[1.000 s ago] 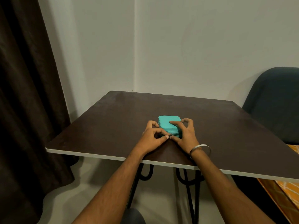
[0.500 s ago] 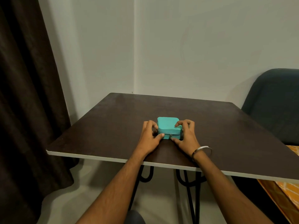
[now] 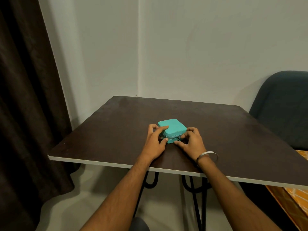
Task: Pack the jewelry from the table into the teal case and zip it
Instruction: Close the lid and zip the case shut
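**Teal case closed on surface, both hands on it**

Teal case (image 3: 173, 129) sits flat on the dark brown surface (image 3: 233, 130), lid down, rotated so one corner points toward the near edge. Zip line runs along its near-right side; zipper pull (image 3: 178, 138) hangs at the right end of that side, close to the right hand. No jewelry visible outside the case.

Left hand (image 3: 154, 144): on the case's left side. Index finger lies straight over the lid's left edge, thumb tip touches the near corner of the case, other fingers curl around the left wall. Fingers narrow, gripping the case.

Right hand (image 3: 191, 142): at the case's right side. Fingers (image 3: 186, 135) curled, tips bunched at the case's right corner just beside the zipper pull. Cannot tell if they pinch the pull or only touch the case wall. Thumb stretches left along the surface, below the case's near corner, touching or nearly touching it.

Metal bangle (image 3: 207, 156) on the right wrist, on the near side of the case.

Around the case: dark curtain (image 3: 25, 97) far left, pale wall (image 3: 183, 47) behind, dark blue-grey chair (image 3: 283, 105) far right, orange patterned fabric (image 3: 298, 195) at lower right below the surface edge, black hairpin legs (image 3: 195, 189) under the near edge of the surface.
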